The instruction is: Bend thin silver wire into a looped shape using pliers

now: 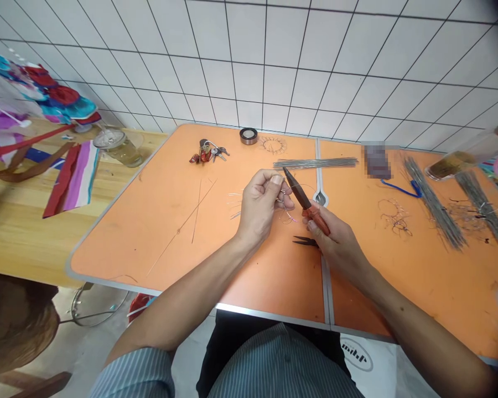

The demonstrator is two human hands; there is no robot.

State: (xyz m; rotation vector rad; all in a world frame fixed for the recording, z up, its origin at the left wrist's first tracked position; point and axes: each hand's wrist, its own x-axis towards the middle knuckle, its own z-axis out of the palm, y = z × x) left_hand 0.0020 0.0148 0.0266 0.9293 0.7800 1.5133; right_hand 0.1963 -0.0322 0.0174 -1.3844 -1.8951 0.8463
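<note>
Above the middle of the orange table, my left hand (260, 207) is closed, thumb and fingers pinching a thin bent wire (289, 214) that sticks out past the fingertips. My right hand (336, 237) wraps round the orange handles of long-nosed pliers (299, 192). Their dark jaws slant up and left, the tip close beside my left fingertips; whether they grip the wire I cannot tell. Under my right hand, a second dark pair of pliers (305, 241) lies on the table with its jaws apart, its handles hidden. Loose straight wires (196, 210) lie to the left.
A bundle of straight wires (315, 163), a tape roll (248, 136), a wire ring (273, 145) and keys (209, 152) lie at the back. More wire bundles (435, 204), wire rings (393, 215) and a tilted-looking bottle (468, 152) are right. A glass jar (118, 146) and ribbons (72, 179) stand left.
</note>
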